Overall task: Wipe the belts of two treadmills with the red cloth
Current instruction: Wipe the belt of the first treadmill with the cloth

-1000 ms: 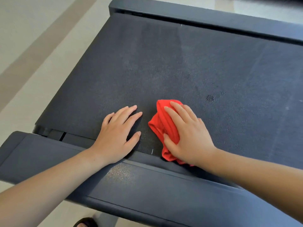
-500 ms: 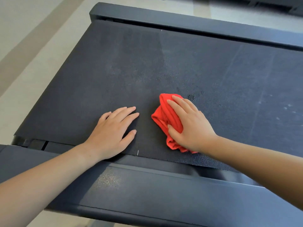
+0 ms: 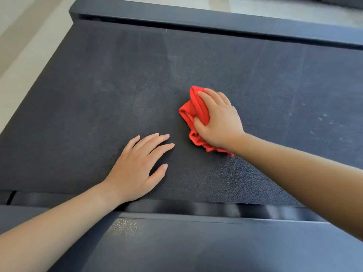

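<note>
**Red cloth pressed to the middle of the treadmill belt**

The right hand [image 3: 218, 120] lies on top of the bunched red cloth [image 3: 191, 114], fingers curled over it and thumb tucked into its near folds, holding it down against the dark textured belt [image 3: 98, 95] near the centre. A ruffled edge of the cloth shows on the near side of the wrist. The left hand [image 3: 137, 167] lies flat on the belt, nearer and to the left, fingers spread and holding nothing, apart from the cloth. A side rail [image 3: 196, 248] runs along the near edge and another [image 3: 216, 20] along the far edge. Pale specks mark the belt at the right.
</note>
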Demonstrator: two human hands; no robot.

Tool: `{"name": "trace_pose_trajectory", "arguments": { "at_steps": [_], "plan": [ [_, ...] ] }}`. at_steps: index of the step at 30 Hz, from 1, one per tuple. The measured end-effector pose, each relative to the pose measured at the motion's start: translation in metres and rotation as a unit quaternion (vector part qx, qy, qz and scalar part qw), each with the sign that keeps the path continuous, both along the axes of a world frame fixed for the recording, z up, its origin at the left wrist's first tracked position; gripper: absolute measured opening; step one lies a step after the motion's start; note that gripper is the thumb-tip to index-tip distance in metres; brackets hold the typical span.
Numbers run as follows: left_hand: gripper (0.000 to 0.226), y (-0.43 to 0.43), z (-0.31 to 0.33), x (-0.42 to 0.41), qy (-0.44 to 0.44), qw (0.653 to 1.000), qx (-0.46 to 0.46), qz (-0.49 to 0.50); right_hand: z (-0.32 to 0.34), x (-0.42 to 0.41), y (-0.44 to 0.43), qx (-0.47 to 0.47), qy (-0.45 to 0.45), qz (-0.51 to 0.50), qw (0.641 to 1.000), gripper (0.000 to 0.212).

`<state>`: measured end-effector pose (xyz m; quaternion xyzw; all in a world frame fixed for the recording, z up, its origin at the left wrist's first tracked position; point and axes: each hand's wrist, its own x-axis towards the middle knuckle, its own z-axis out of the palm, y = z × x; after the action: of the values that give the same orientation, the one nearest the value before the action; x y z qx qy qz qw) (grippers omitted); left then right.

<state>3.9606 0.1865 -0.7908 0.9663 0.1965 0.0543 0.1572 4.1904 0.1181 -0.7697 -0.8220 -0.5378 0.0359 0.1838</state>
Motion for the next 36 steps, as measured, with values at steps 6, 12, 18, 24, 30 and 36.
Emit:
{"name": "trace_pose_trajectory", "arguments": {
  "at_steps": [6,12,18,24,30,36],
  "plan": [
    [0.049,0.001,0.001,-0.001,-0.002,1.0,-0.003,0.0,-0.001,-0.009,-0.005,-0.008,0.001,0.021,1.0,0.068],
    [0.049,0.001,0.0,-0.001,-0.003,1.0,-0.01,0.0,0.001,-0.014,-0.026,-0.015,-0.009,0.044,0.999,0.07],
    [0.049,0.017,0.006,0.008,0.001,1.0,0.018,-0.014,0.004,-0.008,0.018,-0.006,-0.009,0.028,1.0,0.066],
    [0.057,0.056,0.006,0.019,0.026,0.998,0.054,0.001,-0.003,-0.015,0.003,0.009,-0.014,0.032,0.999,0.069],
    [0.06,0.11,0.006,0.051,0.03,0.998,0.056,0.007,-0.007,0.002,0.053,0.013,-0.015,-0.006,1.0,0.065],
    [0.056,0.171,0.005,0.108,0.026,0.997,0.076,0.015,-0.011,0.038,0.113,0.032,-0.004,-0.023,0.999,0.063]
  ]
}}
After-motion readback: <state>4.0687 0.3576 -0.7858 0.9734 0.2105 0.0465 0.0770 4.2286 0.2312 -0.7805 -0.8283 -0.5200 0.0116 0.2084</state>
